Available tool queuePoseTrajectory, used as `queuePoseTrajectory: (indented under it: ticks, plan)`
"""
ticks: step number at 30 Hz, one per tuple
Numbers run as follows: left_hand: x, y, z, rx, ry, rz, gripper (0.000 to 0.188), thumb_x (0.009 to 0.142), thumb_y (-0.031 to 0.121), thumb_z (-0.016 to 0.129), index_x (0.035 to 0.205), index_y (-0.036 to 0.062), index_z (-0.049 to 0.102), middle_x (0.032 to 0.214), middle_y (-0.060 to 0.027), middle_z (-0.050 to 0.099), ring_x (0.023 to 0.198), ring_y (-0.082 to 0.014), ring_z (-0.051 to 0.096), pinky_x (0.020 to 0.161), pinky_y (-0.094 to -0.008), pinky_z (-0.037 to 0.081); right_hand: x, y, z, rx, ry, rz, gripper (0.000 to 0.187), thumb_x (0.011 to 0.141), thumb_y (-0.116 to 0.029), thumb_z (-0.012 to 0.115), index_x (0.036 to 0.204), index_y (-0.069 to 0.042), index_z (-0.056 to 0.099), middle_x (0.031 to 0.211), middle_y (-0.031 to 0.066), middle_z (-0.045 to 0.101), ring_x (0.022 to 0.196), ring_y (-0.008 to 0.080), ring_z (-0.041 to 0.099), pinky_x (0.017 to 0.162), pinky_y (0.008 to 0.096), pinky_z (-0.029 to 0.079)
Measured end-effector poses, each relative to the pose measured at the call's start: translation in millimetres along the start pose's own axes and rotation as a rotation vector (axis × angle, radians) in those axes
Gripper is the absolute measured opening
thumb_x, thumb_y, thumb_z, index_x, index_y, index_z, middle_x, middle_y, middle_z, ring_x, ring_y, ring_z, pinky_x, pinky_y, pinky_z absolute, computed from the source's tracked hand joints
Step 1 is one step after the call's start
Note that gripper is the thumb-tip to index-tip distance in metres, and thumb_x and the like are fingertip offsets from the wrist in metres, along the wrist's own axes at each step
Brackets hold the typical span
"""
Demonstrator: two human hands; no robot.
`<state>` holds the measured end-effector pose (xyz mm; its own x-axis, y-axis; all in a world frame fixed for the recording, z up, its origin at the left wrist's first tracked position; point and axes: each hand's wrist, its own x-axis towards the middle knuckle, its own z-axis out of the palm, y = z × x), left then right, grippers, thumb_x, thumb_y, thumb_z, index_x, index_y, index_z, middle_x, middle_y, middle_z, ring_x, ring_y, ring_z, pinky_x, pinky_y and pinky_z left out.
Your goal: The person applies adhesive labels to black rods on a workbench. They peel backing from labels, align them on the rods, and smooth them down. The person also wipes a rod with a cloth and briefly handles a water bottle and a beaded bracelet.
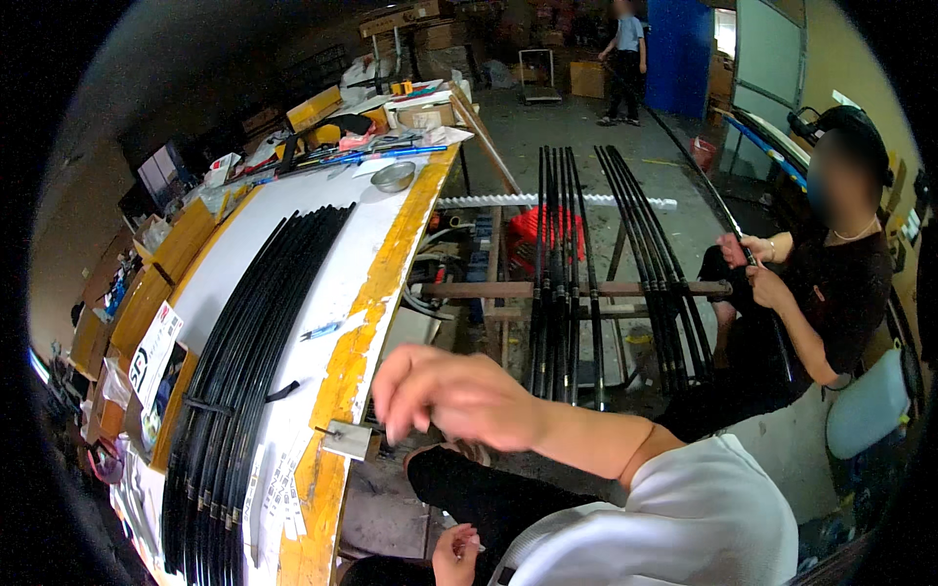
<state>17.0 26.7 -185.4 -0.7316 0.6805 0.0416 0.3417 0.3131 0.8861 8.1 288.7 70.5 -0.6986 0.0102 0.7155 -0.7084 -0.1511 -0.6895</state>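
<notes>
The bundle of black rods [249, 361] lies lengthwise on the white desk [332, 283], just left of your right hand [440, 391], which hovers with fingers loosely spread and empty, while your left hand [456, 555] pinches something too small to identify.

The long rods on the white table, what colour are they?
The rods are black, seen best in the head view.

We see a thick bundle of long black rods [249, 332] lying flat on the white worktop, left of centre in the frame. They run from the lower left up toward the middle top, packed side by side, curving slightly, with a black tie across their lower part.
</notes>
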Motion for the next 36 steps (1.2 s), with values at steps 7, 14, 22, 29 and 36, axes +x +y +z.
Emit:
queuePoseTrajectory:
  ticks: [7, 14, 22, 29, 36]
  plan:
    - [-48.1, -77.4, -11.7, -1.378, 0.546, -0.571, 0.026, 0.079, 0.02, 0.068, 0.102, 0.0104, 0.06, 0.088, -0.0013, 0.062, 0.078, -0.0176, 0.057, 0.068, -0.0312, 0.046, 16.4, -35.3, 78.1, 0.677, -0.459, -0.551, 0.052, 0.087, -0.05, 0.055, 0.119, -0.01, 0.05, 0.126, 0.0167, 0.043, 0.103, 0.0272, 0.048, 0.074, 0.0384, 0.046]
    - [-75.5, -148.4, 11.7, -1.517, 0.574, -0.429, 0.027, 0.081, 0.017, 0.062, 0.107, 0.009, 0.057, 0.096, -0.003, 0.059, 0.083, -0.0185, 0.056, 0.075, -0.0341, 0.046, -5.6, -12.6, 162.0, 0.937, -0.253, -0.196, 0.034, 0.095, -0.043, 0.041, 0.086, -0.017, 0.059, 0.111, 0.008, 0.046, 0.099, 0.0231, 0.046, 0.077, 0.0394, 0.044]
    - [-59.5, -107.9, -6.8, -1.403, 0.581, -0.533, 0.02, 0.084, 0.013, 0.058, 0.103, 0.008, 0.057, 0.094, -0.0049, 0.059, 0.083, -0.0177, 0.057, 0.075, -0.0319, 0.047, 4.3, -29.0, 186.7, 0.873, -0.177, 0.045, 0.029, 0.089, -0.037, 0.051, 0.087, -0.012, 0.064, 0.101, 0.0097, 0.054, 0.088, 0.0286, 0.052, 0.075, 0.0409, 0.047]
    - [-55.5, -114.2, 0.7, -1.428, 0.582, -0.498, 0.021, 0.084, 0.016, 0.056, 0.105, 0.0098, 0.056, 0.094, -0.0037, 0.06, 0.084, -0.0167, 0.057, 0.078, -0.0309, 0.046, -1.6, -18.6, 197.6, 1.057, -0.245, 0.057, 0.036, 0.089, -0.044, 0.045, 0.091, -0.013, 0.064, 0.106, 0.0126, 0.051, 0.093, 0.0308, 0.05, 0.08, 0.0428, 0.044]
    - [-55.4, -120.5, -1.1, -1.493, 0.542, -0.394, 0.021, 0.084, 0.014, 0.057, 0.104, 0.0098, 0.056, 0.093, -0.0023, 0.059, 0.083, -0.0143, 0.057, 0.077, -0.0289, 0.046, -5.6, -10.5, 202.6, 1.135, -0.273, 0.114, 0.044, 0.088, -0.051, 0.04, 0.095, -0.015, 0.064, 0.111, 0.0155, 0.049, 0.099, 0.0329, 0.048, 0.085, 0.0448, 0.04]
